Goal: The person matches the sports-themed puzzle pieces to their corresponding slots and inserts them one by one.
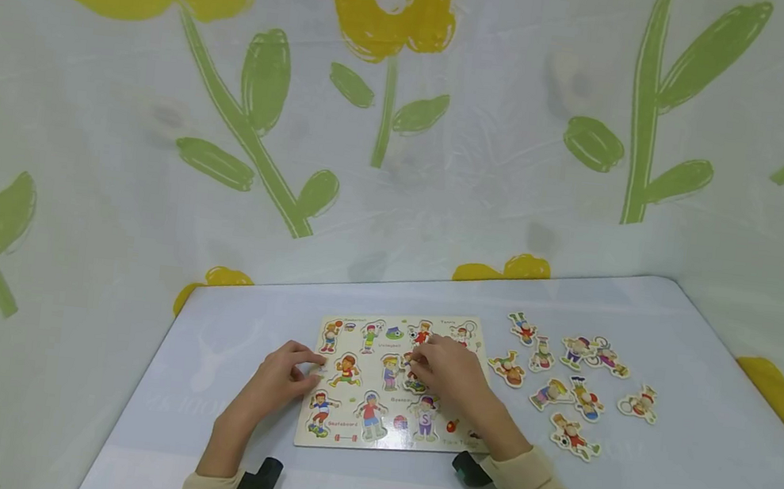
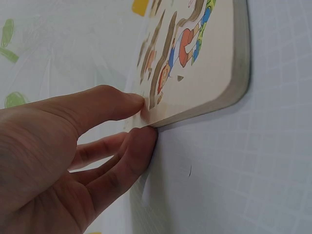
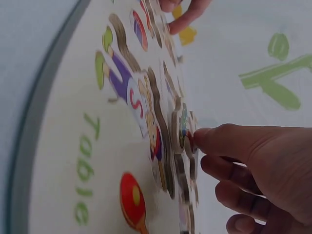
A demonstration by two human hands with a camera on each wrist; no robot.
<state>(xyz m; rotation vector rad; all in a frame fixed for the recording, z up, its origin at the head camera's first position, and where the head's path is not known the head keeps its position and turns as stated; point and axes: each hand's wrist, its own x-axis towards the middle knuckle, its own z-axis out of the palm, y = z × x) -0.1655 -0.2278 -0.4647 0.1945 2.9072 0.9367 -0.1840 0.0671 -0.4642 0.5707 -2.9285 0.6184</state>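
A wooden puzzle board (image 1: 358,432) printed with sports figures lies flat on the table. My left hand (image 1: 280,380) is at its left edge; in the left wrist view the thumb (image 2: 124,105) lies on the board's top edge and the fingers (image 2: 139,153) against its side. My right hand (image 1: 453,374) is over the right half of the board. Its thumb and fingertips pinch a figure-shaped puzzle piece (image 1: 413,381), which overlaps the board's middle row. The right wrist view shows the thumb at the edge of that piece (image 3: 181,127); part of it is hidden by the hand.
Several loose figure pieces (image 1: 573,435) are scattered on the table (image 1: 684,466) to the right of the board, some overlapping. Other pieces, such as a figure with an S on its shirt (image 1: 426,419), sit on the board. A flowered curtain (image 1: 439,202) hangs behind the table.
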